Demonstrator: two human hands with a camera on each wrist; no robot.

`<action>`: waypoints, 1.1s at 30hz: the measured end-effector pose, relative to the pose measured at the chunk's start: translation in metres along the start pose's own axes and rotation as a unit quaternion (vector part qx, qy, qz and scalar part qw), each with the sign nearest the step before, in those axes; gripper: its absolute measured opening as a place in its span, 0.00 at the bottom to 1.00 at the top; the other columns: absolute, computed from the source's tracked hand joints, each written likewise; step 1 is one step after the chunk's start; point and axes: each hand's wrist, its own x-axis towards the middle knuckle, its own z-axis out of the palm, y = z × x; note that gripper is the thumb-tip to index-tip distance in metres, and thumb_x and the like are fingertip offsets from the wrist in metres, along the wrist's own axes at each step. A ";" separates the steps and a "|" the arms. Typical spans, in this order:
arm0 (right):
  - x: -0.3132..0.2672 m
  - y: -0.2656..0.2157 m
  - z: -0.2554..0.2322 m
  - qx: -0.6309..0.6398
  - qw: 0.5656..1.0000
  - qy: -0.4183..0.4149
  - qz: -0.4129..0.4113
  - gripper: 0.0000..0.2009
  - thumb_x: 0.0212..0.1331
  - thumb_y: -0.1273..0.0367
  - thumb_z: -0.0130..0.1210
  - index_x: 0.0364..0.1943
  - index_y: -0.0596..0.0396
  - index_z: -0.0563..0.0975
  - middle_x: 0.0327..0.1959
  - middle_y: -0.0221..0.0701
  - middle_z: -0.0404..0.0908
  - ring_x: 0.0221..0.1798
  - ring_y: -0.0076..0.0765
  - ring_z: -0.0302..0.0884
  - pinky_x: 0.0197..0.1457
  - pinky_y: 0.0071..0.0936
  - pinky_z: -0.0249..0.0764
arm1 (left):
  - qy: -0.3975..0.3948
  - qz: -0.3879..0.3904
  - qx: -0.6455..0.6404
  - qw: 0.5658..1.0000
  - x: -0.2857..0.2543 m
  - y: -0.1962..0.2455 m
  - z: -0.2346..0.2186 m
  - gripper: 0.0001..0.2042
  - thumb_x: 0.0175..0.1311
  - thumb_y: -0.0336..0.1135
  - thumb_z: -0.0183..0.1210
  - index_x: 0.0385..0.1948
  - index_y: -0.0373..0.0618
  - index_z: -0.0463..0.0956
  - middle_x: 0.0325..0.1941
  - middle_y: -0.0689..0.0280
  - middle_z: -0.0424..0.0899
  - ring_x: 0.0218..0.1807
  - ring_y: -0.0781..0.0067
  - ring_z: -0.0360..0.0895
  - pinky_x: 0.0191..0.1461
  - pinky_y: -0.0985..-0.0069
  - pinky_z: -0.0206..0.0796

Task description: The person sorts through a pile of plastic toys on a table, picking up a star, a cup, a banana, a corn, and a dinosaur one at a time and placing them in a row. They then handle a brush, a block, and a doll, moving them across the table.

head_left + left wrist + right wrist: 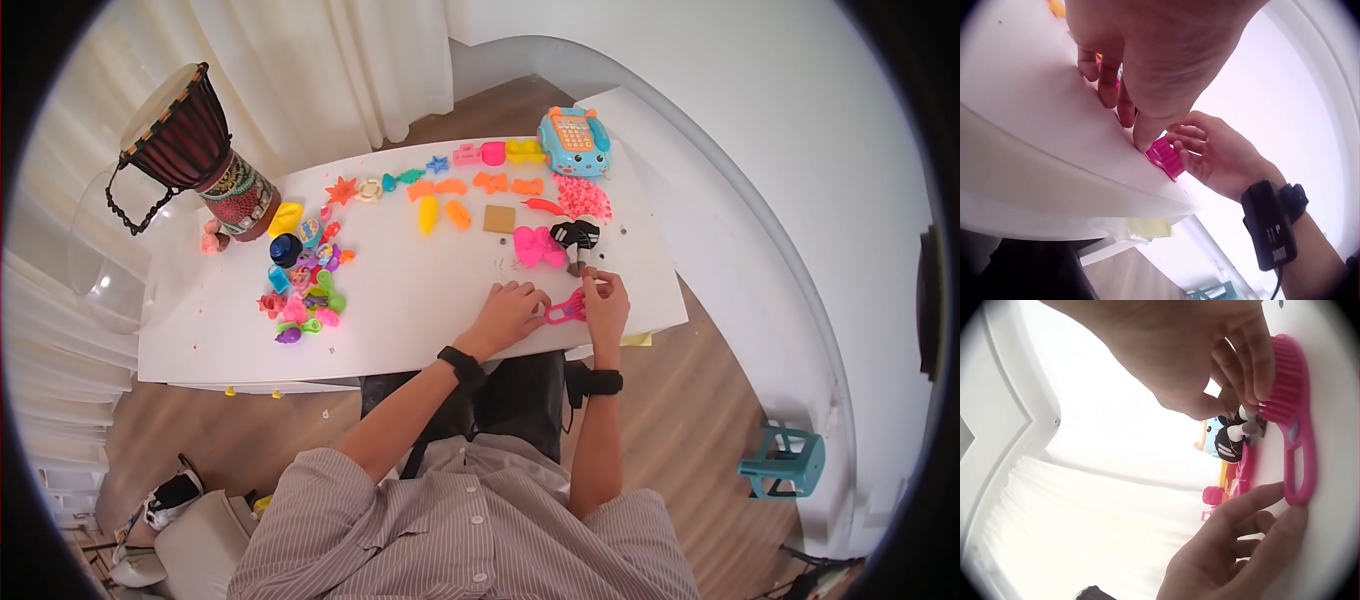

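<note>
A pink toy hairbrush (pixel 1300 425) lies at the table's front right, bristles facing the right hand. My left hand (pixel 510 315) pinches the end of its looped handle between thumb and index finger. My right hand (pixel 605 300) is at the brush head, bent fingers against the bristles; I cannot tell whether thumb and index finger pinch anything. Just beyond the right fingertips lies a small doll or figure in black-and-white clothes (pixel 575 236), its grey feet toward the hand. Pink heart-like pieces (pixel 538 246) lie beside it.
A blue toy telephone (pixel 575 145) stands at the back right, near pink beads (pixel 583 197). Coloured shapes, including a yellow one (pixel 428 214), and a tan square (pixel 499 219) lie mid-table. A toy pile (pixel 300 290) and a drum (pixel 205 150) are at left.
</note>
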 end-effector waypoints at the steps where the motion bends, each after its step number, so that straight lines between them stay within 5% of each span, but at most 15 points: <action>1: -0.002 -0.006 -0.005 0.024 0.999 -0.009 0.031 0.15 0.62 0.61 0.67 0.46 0.57 0.84 0.30 0.38 0.89 0.34 0.43 0.88 0.41 0.40 0.79 | 0.001 0.000 -0.003 1.000 0.000 0.000 0.000 0.12 0.65 0.42 0.68 0.48 0.58 0.82 0.42 0.72 0.82 0.50 0.64 0.79 0.58 0.61 0.62; 12: 0.004 -0.001 -0.012 0.000 1.000 0.013 0.005 0.16 0.64 0.60 0.66 0.45 0.58 0.84 0.30 0.38 0.89 0.32 0.37 0.87 0.37 0.36 0.80 | 0.017 -0.018 -0.008 1.000 0.008 0.013 0.010 0.13 0.64 0.42 0.69 0.48 0.57 0.82 0.37 0.72 0.84 0.49 0.64 0.80 0.59 0.60 0.62; 15: -0.008 -0.022 -0.021 0.109 0.992 -0.034 0.051 0.16 0.66 0.62 0.65 0.49 0.59 0.84 0.31 0.37 0.88 0.32 0.29 0.86 0.30 0.26 0.79 | 0.008 -0.024 -0.025 0.999 0.007 0.009 0.001 0.15 0.65 0.41 0.69 0.51 0.55 0.81 0.40 0.70 0.84 0.46 0.63 0.82 0.56 0.60 0.67; 17: -0.013 -0.027 -0.022 0.157 0.981 -0.108 0.046 0.16 0.70 0.63 0.63 0.54 0.60 0.83 0.33 0.35 0.87 0.32 0.23 0.84 0.26 0.18 0.76 | 0.031 -0.094 -0.139 0.985 0.002 0.013 -0.017 0.21 0.65 0.39 0.69 0.58 0.51 0.78 0.45 0.66 0.83 0.41 0.64 0.82 0.49 0.64 0.73; 20: -0.023 -0.042 -0.019 0.199 0.958 -0.195 0.074 0.17 0.72 0.63 0.61 0.57 0.59 0.82 0.33 0.32 0.86 0.31 0.21 0.81 0.26 0.19 0.75 | 0.090 -0.080 -0.208 0.971 -0.002 0.016 -0.037 0.27 0.65 0.38 0.70 0.65 0.50 0.74 0.49 0.63 0.81 0.37 0.67 0.81 0.44 0.69 0.75; 27: -0.044 -0.052 0.017 0.174 0.905 -0.380 0.083 0.17 0.77 0.60 0.54 0.58 0.58 0.81 0.32 0.28 0.85 0.30 0.20 0.78 0.27 0.20 0.74 | 0.091 -0.068 -0.212 0.971 -0.013 -0.003 -0.052 0.19 0.67 0.33 0.68 0.59 0.48 0.80 0.49 0.63 0.81 0.38 0.68 0.80 0.46 0.71 0.75; 33: -0.052 -0.043 0.039 0.157 0.912 -0.373 0.068 0.17 0.77 0.61 0.54 0.58 0.59 0.81 0.32 0.30 0.85 0.29 0.20 0.78 0.27 0.20 0.74 | 0.106 -0.111 -0.145 0.977 -0.036 -0.032 -0.065 0.16 0.66 0.29 0.67 0.55 0.47 0.82 0.47 0.65 0.83 0.38 0.67 0.81 0.46 0.72 0.76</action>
